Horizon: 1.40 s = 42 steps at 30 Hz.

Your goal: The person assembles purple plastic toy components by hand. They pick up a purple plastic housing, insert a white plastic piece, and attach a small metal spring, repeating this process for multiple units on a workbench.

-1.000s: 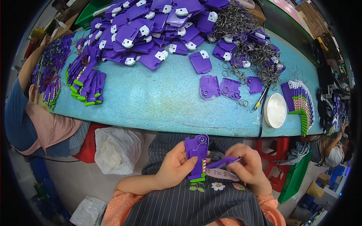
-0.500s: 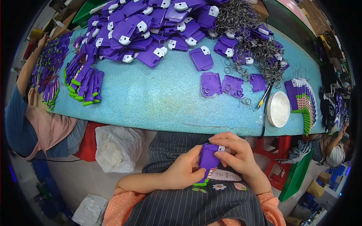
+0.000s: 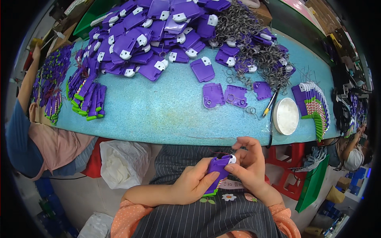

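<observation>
Over my lap, my left hand grips a purple plastic case with a white corner and a green end, its thumb lying across the front. A thin dark red wire sticks out at the case's upper edge. My right hand is at the white corner: its thumb presses there while the upper fingers are raised off the case. Whether its lower fingers support the back is hidden. On the table beyond lie loose purple half-shells, with a few metal rings near them.
A large heap of purple shells and a pile of metal rings cover the table's far side. At right are a white bowl, a yellow-tipped pen-like tool and fanned finished-looking pieces. Another person's arm is at far left.
My right hand's fingers have lifted from the case's top, leaving the thumb at the white corner. The case has tilted, and a wire now shows. The whole view has shifted slightly.
</observation>
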Each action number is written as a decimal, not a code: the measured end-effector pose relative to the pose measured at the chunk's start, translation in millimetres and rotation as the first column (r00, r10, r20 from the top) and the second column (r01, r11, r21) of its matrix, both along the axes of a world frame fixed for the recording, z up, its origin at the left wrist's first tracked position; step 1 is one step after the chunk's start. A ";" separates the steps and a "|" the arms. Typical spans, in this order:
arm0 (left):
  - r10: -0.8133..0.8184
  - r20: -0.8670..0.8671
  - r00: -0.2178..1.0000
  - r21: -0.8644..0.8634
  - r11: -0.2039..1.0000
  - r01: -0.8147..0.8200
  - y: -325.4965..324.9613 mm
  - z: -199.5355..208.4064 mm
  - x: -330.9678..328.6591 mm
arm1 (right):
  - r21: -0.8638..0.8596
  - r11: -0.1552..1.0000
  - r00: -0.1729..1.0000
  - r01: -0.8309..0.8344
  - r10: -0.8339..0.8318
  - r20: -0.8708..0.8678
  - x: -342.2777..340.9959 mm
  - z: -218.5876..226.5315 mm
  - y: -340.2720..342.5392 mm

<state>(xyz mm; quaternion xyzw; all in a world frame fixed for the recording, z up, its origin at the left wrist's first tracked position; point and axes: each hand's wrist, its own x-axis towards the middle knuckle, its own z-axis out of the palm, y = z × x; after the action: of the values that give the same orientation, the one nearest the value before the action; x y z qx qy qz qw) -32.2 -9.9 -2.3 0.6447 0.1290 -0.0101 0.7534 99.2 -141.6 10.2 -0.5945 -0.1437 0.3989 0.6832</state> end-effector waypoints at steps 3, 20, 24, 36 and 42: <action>0.003 0.086 0.996 0.074 0.997 -0.010 -4.5 -2.1 -2.8 | 0.123 0.992 0.950 0.023 0.017 -0.312 -2.3 -9.1 -5.1; -0.073 0.145 0.987 0.110 0.992 0.057 20.5 -10.1 24.5 | -0.056 0.972 0.849 -0.229 0.227 0.477 17.8 -5.5 -3.8; 0.040 0.096 0.995 0.096 0.994 -0.049 21.2 5.4 25.5 | -0.152 0.979 0.868 -0.136 0.191 0.458 20.5 4.1 -14.6; 0.339 0.003 0.941 -0.207 0.921 -0.331 -1.7 -13.3 19.6 | -0.205 0.965 0.842 -0.166 0.247 0.479 5.7 -7.8 -27.8; 0.264 0.039 0.964 -0.011 0.964 -0.264 -0.9 -19.0 22.6 | -0.142 0.980 0.930 -0.138 0.178 0.321 13.6 -10.5 -15.5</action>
<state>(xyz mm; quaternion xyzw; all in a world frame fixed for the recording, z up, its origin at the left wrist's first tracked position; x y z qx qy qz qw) -9.6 -10.8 -21.3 0.6198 0.1988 0.1028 0.7522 112.8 -157.0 -0.3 -0.6787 -0.2804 0.3547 0.5787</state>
